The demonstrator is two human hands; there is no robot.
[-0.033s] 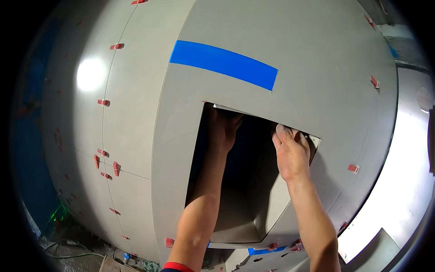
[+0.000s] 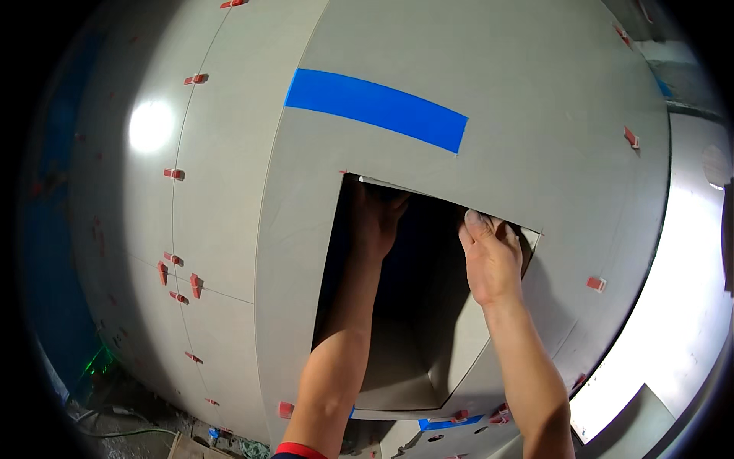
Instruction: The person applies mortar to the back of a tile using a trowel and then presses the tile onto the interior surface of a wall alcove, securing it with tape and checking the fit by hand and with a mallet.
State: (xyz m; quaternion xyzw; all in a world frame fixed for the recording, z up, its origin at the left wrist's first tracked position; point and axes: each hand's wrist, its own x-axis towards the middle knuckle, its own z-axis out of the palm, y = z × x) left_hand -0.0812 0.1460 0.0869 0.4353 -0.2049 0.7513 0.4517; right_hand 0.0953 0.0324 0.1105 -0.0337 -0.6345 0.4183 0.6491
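A rectangular opening (image 2: 401, 382) is cut into a large grey tiled wall (image 2: 550, 99). My left hand (image 2: 378, 222) reaches inside at its upper left, in deep shadow, and its raised fingers are mostly hidden under the top edge. At the upper right corner my right hand (image 2: 493, 260) has its fingers bent against the underside of the top edge, with the thumb raised; what they grip is hidden. A thin pale strip (image 2: 397, 188) runs along the top edge between the hands. Beside the right fingers, a small pale piece (image 2: 531, 239) shows in the corner.
Blue tape (image 2: 378, 107) is stuck above the opening. Several red levelling wedges (image 2: 174, 174) sit in the tile joints. A bright white panel (image 2: 657, 306) stands at right. Lower left, a hose (image 2: 126, 432) and a wooden board (image 2: 191, 447) lie on the floor.
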